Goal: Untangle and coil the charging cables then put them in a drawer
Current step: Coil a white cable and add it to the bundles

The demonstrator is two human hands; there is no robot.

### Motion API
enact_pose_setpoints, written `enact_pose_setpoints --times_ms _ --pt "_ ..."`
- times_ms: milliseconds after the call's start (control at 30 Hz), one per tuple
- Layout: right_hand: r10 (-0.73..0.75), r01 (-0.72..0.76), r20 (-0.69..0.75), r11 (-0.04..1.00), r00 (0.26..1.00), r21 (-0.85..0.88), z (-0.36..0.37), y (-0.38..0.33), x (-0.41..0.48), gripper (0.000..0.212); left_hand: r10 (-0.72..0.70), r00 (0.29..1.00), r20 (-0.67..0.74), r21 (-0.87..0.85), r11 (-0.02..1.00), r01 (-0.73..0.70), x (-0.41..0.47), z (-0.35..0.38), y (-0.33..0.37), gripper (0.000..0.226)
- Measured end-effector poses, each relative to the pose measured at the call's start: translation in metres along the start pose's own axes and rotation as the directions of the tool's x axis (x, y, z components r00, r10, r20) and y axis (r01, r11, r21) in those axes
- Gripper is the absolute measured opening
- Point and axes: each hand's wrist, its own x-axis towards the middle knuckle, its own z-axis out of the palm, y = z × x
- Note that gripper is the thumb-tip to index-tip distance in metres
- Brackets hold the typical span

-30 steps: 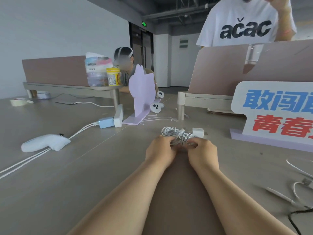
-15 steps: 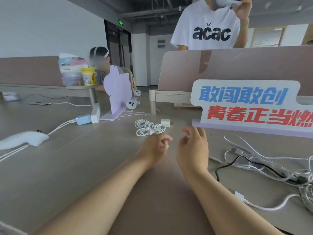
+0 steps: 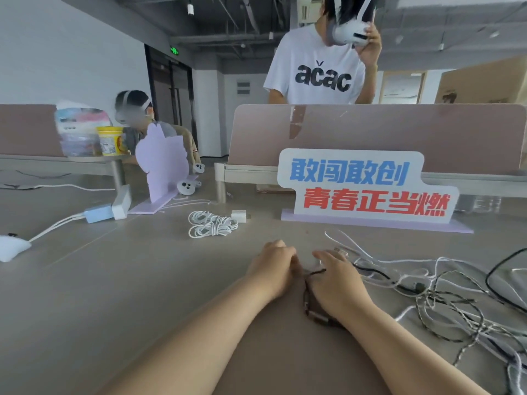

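Observation:
A coiled white cable (image 3: 211, 224) with a white plug (image 3: 239, 215) lies on the table beyond my hands. To the right sprawls a tangle of white, black and braided cables (image 3: 445, 295). A dark cable (image 3: 313, 272) from that tangle runs between my hands and under my right wrist. My right hand (image 3: 338, 280) rests on it with fingers stretched forward onto the table. My left hand (image 3: 273, 266) sits just left of it with curled fingers; I cannot see whether it grips anything.
A slogan sign (image 3: 365, 186) stands behind the tangle. A purple cut-out stand (image 3: 162, 169), a blue-and-white adapter (image 3: 105, 210) and a white device (image 3: 11, 246) are on the left. One person stands behind the partition (image 3: 370, 132), another sits at the far left.
My hands left the coiled white cable and moved right and nearer to me, onto the tangle. The view swung right, bringing more of the tangle into sight.

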Motion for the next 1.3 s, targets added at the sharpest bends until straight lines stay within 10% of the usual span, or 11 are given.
enact_pose_setpoints --times_ms 267,467,667,767,867,1033,1133,1200,1300 --pt "0.067 -0.055 0.057 0.980 0.996 -0.192 -0.029 0.044 0.038 0.026 -0.415 0.902 -0.118 -0.142 0.906 0.398 -0.003 -0.050 -0.099 0.024" --pt "0.025 -0.039 -0.041 0.928 0.999 -0.370 -0.024 0.044 0.041 0.022 -0.505 0.863 0.027 0.128 0.858 0.498 -0.003 -0.064 -0.106 0.017" --pt "-0.031 0.022 -0.020 0.930 0.999 -0.366 -0.021 0.034 0.039 0.016 -0.081 0.983 -0.167 0.138 0.985 0.104 -0.005 -0.041 -0.052 0.056" --pt "-0.066 0.056 -0.021 0.952 0.998 -0.300 -0.018 0.027 0.037 0.018 0.113 0.993 -0.018 0.053 0.992 -0.111 -0.007 -0.021 -0.030 0.057" --pt "-0.138 0.136 -0.022 0.987 0.990 -0.080 -0.015 0.017 0.033 0.039 0.139 0.984 0.114 0.056 0.988 -0.146 -0.007 -0.009 -0.022 0.043" --pt "-0.245 0.254 0.120 0.965 0.962 -0.061 -0.002 0.011 0.031 0.030 0.194 0.978 -0.075 -0.094 0.975 -0.201 -0.006 -0.024 -0.023 0.024" --pt "-0.167 0.176 0.083 0.977 0.982 -0.122 -0.009 0.014 0.033 0.015 -0.095 0.972 -0.215 -0.355 0.935 0.013 -0.003 -0.036 -0.027 0.030" --pt "-0.087 0.098 0.069 0.980 0.994 -0.173 -0.016 0.021 0.034 0.014 -0.428 0.891 -0.151 -0.713 0.671 0.202 0.004 -0.044 -0.036 0.032" --pt "-0.022 0.031 0.044 0.973 0.999 -0.229 -0.022 0.028 0.037 0.022 -0.632 0.739 0.232 -0.970 -0.204 0.130 0.012 -0.059 -0.055 0.032"
